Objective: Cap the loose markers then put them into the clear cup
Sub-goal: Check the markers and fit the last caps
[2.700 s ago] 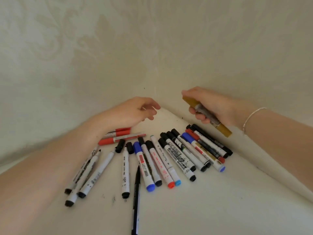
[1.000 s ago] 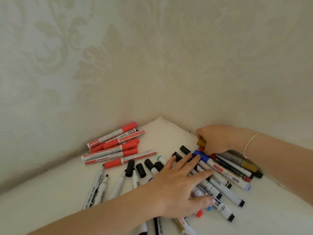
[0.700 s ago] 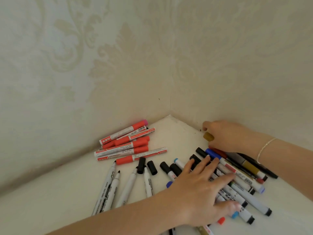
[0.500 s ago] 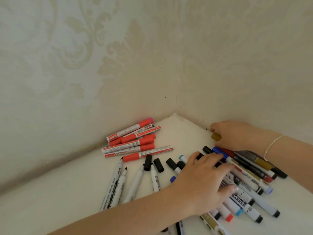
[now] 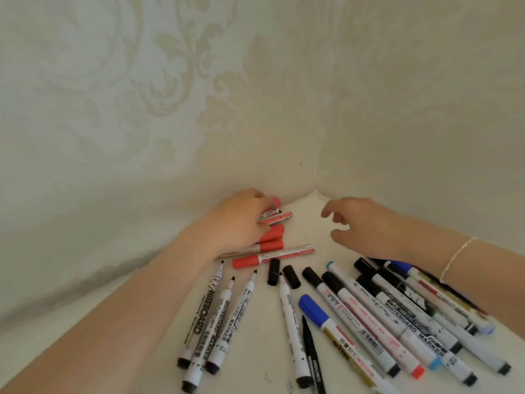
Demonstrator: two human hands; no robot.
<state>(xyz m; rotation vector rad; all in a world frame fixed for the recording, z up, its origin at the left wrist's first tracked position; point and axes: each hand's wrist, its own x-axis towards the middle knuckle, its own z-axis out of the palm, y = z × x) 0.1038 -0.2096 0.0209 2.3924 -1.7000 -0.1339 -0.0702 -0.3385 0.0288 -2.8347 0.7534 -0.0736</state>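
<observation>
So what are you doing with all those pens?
Sorting markers on a white surface in a corner. The left hand grips the red markers by the wall; the right hand hovers open, holding nothing. Four uncapped markers and two loose black caps wait. No cup is in view.
</observation>
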